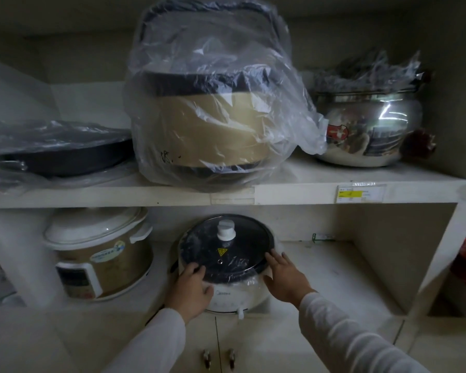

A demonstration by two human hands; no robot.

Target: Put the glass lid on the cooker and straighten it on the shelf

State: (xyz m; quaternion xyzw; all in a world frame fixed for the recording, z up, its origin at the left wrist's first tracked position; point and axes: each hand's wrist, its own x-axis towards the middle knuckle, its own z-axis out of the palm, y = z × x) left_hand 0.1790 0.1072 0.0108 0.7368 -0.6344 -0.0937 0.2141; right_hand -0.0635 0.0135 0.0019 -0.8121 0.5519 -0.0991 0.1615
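Note:
A white cooker [234, 294] stands on the lower shelf [342, 278], near its front edge. The glass lid [226, 246], dark with a white knob and a yellow warning sticker, lies on top of the cooker under thin clear film. My left hand [193, 288] presses against the cooker's left front side, fingers curled over the lid's rim. My right hand [284, 278] rests flat against the right side, fingertips touching the lid's edge. Both hands clasp the cooker between them.
A gold rice cooker [97, 254] stands just left of the white one. The upper shelf holds a bagged dark pan [57, 152], a large bagged beige cooker [210, 117] and a steel pot [366, 130]. Cabinet doors with handles [218, 356] sit below.

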